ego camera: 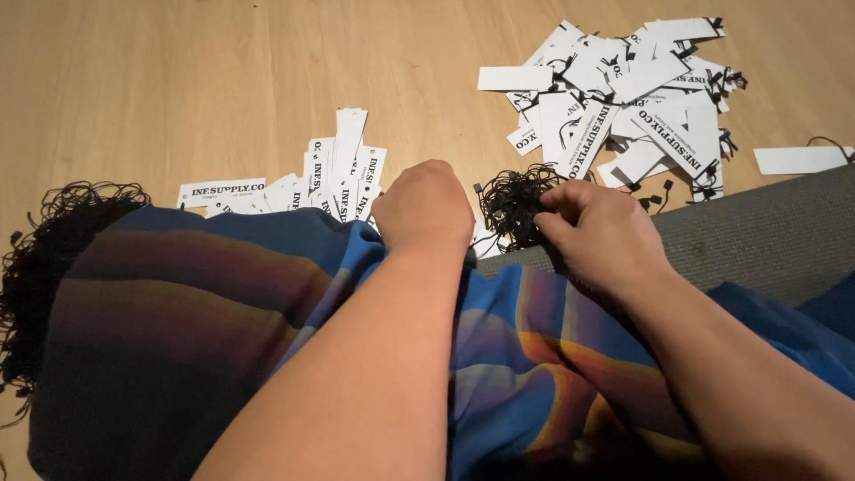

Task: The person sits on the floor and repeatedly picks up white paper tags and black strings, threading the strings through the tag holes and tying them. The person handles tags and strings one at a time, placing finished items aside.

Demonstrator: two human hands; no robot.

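Nearest, a striped blue cloth [223, 312] covers the lap. The left hand [423, 209] rests fisted; whether it holds anything is hidden. The right hand [597, 227] pinches a tangle of black strings [515, 203], probably light, limp, snag-prone; best picked by single strands. Beyond lie white paper tags [623, 98] on the floor [178, 80]

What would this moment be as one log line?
left hand: fist by small tag stack | right hand: picking at black string bundle | strung tags pile on floor
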